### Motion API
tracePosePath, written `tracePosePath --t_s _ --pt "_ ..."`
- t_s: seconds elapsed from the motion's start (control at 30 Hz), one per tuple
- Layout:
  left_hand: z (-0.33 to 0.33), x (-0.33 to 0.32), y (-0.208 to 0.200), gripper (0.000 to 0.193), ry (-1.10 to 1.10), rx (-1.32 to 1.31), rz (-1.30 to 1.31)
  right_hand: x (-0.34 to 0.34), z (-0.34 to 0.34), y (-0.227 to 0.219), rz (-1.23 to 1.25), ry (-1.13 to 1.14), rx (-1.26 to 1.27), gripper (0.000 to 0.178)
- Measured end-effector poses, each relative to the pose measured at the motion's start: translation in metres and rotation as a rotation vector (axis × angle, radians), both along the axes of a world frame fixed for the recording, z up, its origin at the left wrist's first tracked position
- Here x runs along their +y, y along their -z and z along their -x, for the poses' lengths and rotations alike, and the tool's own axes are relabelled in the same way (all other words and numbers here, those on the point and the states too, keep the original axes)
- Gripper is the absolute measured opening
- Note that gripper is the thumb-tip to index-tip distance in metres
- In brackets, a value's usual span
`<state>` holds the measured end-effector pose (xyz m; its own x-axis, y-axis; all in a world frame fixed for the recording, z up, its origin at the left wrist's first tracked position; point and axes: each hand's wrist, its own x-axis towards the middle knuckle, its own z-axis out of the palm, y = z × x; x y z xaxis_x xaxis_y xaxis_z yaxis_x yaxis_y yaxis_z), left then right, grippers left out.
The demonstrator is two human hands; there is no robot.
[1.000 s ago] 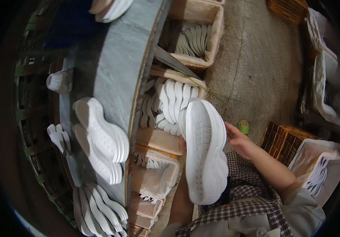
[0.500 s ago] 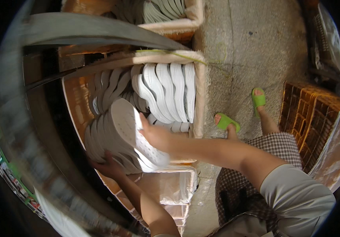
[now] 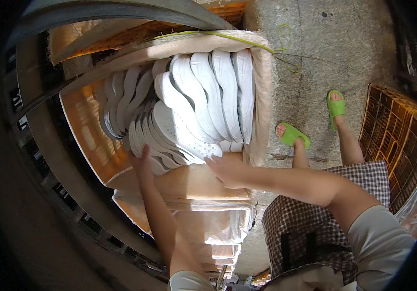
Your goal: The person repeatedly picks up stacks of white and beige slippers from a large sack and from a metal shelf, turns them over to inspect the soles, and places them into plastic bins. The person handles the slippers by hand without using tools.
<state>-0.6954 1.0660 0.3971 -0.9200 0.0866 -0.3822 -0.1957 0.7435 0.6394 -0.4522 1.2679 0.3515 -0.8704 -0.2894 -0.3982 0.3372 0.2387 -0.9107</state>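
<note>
A row of white shoe soles (image 3: 162, 136), nested on edge, lies low in a cloth-lined orange crate (image 3: 261, 97); the front sole has many small holes. My left hand (image 3: 143, 165) grips the left end of this row, its thumb up against the soles and its other fingers partly hidden. At the row's right end, my right hand (image 3: 230, 170) has its curled fingers against the lower edge of the holed sole. Beyond them, larger white soles (image 3: 213, 97) stand packed side by side in the crate, and shaded soles (image 3: 126, 99) fill its left part.
A curved dark metal bar (image 3: 135, 10) crosses above the crate's far side. A yellow-green cord (image 3: 218, 34) lies over the far rim. More lined crates (image 3: 228, 223) line up nearer me. On the right, an orange crate (image 3: 392, 136) stands on the concrete floor (image 3: 310, 63).
Both hands have lowered the row of soles down into the crate, against the larger soles. My right hand has shifted to the row's lower right end. The view has moved too.
</note>
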Motion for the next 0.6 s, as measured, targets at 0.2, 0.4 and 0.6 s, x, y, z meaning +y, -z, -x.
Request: tracePosePath --t_s 0.2,0.4,0.6 --pt "-0.023 -0.005 -0.018 0.077 0.0 0.107 0.065 -0.063 0.041 0.014 -0.05 0.357 -0.216 0.09" --pt "-0.031 -0.022 0.005 0.073 -0.024 0.044 0.187 -0.083 0.035 0.05 0.005 0.451 -0.242 0.078" --pt "-0.014 -0.036 0.042 0.064 -0.16 -0.027 -0.264 -0.021 0.064 -0.009 0.195 0.078 -0.082 0.042"
